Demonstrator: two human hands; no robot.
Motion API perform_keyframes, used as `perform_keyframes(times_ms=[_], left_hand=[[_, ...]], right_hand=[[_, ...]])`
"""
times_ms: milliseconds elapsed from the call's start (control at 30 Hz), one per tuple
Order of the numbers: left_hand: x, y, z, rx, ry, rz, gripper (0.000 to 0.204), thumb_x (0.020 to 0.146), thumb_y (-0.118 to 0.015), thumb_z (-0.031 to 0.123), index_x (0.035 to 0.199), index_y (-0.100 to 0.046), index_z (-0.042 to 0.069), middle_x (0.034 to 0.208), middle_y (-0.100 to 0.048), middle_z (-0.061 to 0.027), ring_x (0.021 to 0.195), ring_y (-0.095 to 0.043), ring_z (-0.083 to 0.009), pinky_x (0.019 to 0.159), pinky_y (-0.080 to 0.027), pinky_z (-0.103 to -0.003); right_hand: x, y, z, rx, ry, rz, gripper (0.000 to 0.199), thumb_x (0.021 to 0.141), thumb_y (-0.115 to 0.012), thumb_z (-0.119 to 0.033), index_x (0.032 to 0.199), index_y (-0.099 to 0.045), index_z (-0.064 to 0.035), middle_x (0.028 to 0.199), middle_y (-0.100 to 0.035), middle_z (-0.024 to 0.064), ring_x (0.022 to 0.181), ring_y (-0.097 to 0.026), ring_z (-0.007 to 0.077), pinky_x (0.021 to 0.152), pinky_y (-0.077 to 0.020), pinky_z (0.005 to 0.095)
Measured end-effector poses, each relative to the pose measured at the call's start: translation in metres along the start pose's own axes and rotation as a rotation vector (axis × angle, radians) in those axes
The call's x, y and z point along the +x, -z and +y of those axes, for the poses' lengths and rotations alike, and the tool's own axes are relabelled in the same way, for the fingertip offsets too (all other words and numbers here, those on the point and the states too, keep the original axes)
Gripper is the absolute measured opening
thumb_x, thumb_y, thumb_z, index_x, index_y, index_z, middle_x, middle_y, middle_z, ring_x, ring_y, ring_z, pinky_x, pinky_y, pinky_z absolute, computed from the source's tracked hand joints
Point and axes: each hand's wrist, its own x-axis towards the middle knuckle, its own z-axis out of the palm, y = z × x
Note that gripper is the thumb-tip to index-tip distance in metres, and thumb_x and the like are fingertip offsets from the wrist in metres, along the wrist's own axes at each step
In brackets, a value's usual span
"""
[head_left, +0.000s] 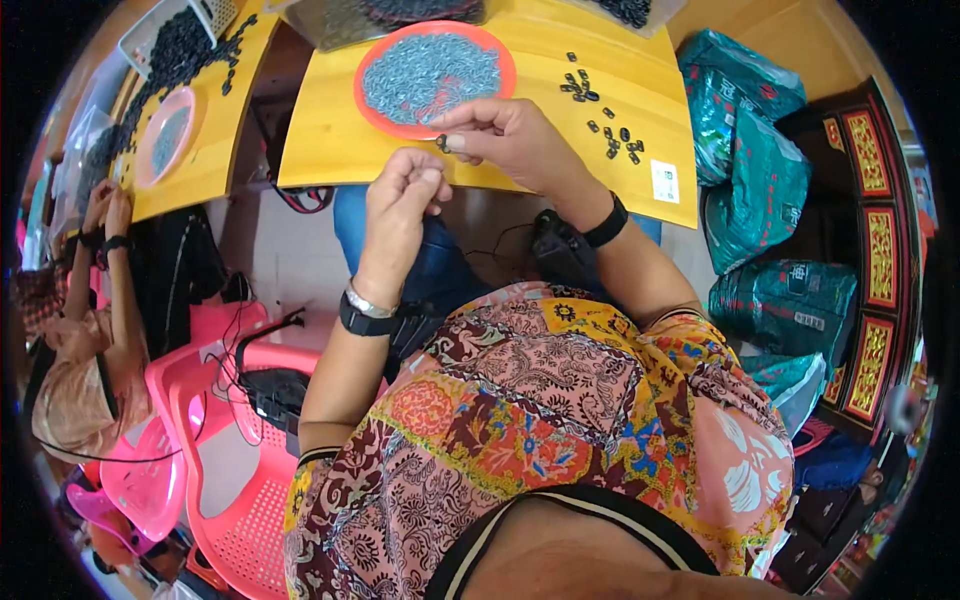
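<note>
My right hand (510,140) pinches a small black part (442,143) between thumb and fingertips, just at the near rim of a round orange-red tray (372,105) filled with small grey metal pieces (430,72). My left hand (400,200) is curled with fingertips together close beside it, at the near edge of the yellow table (330,150); what it holds is too small to tell. Several loose black parts (605,125) lie scattered on the table right of the tray.
A second yellow table (195,165) at left carries a pile of black parts (175,55) and a pink tray (165,135). Another person (85,300) sits at far left. Pink plastic chairs (225,470) stand left of me, teal bags (760,190) at right.
</note>
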Motion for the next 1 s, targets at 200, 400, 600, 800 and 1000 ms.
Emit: perform_keyframes(times_ms=[200, 400, 600, 800, 1000], left_hand=[[0.007, 0.005, -0.012, -0.082, 0.012, -0.039, 0.009, 0.089, -0.047, 0.013, 0.088, -0.05, 0.004, 0.073, -0.052, -0.0008, 0.065, -0.05, -0.0079, 0.058, -0.04, -0.021], [0.007, 0.002, -0.016, -0.068, 0.042, 0.002, 0.009, 0.089, -0.045, 0.012, 0.087, -0.049, 0.005, 0.071, -0.052, -0.0011, 0.063, -0.049, -0.0082, 0.058, -0.04, -0.021], [0.006, 0.006, -0.018, -0.046, 0.007, 0.037, 0.011, 0.089, -0.045, 0.012, 0.083, -0.05, 0.004, 0.071, -0.052, -0.0016, 0.063, -0.05, -0.0085, 0.058, -0.04, -0.02], [0.006, 0.013, -0.015, -0.111, 0.011, 0.023, 0.012, 0.088, -0.043, 0.01, 0.081, -0.049, 0.003, 0.067, -0.051, -0.0022, 0.061, -0.049, -0.0097, 0.06, -0.042, -0.022], [0.008, 0.018, -0.013, -0.08, 0.014, -0.063, 0.01, 0.085, -0.043, 0.009, 0.079, -0.049, 0.003, 0.065, -0.049, -0.0019, 0.059, -0.046, -0.0099, 0.061, -0.042, -0.023]], right_hand=[[-0.002, -0.011, 0.02, -0.057, 0.018, 0.057, 0.018, 0.083, -0.061, -0.006, 0.1, -0.064, -0.0002, 0.084, -0.065, 0.0016, 0.076, -0.058, 0.0053, 0.069, -0.0466, 0.0196], [-0.008, -0.02, 0.017, 0.01, 0.022, 0.116, 0.018, 0.082, -0.062, -0.006, 0.099, -0.064, 0.0, 0.084, -0.065, 0.002, 0.075, -0.059, 0.0056, 0.069, -0.0472, 0.0201], [-0.013, -0.025, 0.023, -0.064, 0.042, 0.141, 0.017, 0.082, -0.063, -0.007, 0.097, -0.065, -0.0011, 0.083, -0.065, 0.0014, 0.074, -0.058, 0.0046, 0.067, -0.0465, 0.0194], [-0.016, -0.018, 0.017, -0.142, -0.009, 0.107, 0.015, 0.083, -0.062, -0.009, 0.096, -0.066, -0.0022, 0.078, -0.063, -0.0018, 0.068, -0.053, 0.0029, 0.064, -0.0434, 0.0182], [-0.013, -0.016, 0.018, -0.061, -0.016, 0.033, 0.015, 0.082, -0.063, -0.008, 0.095, -0.065, -0.0006, 0.079, -0.063, -0.0008, 0.071, -0.056, 0.0038, 0.066, -0.0448, 0.0185]])
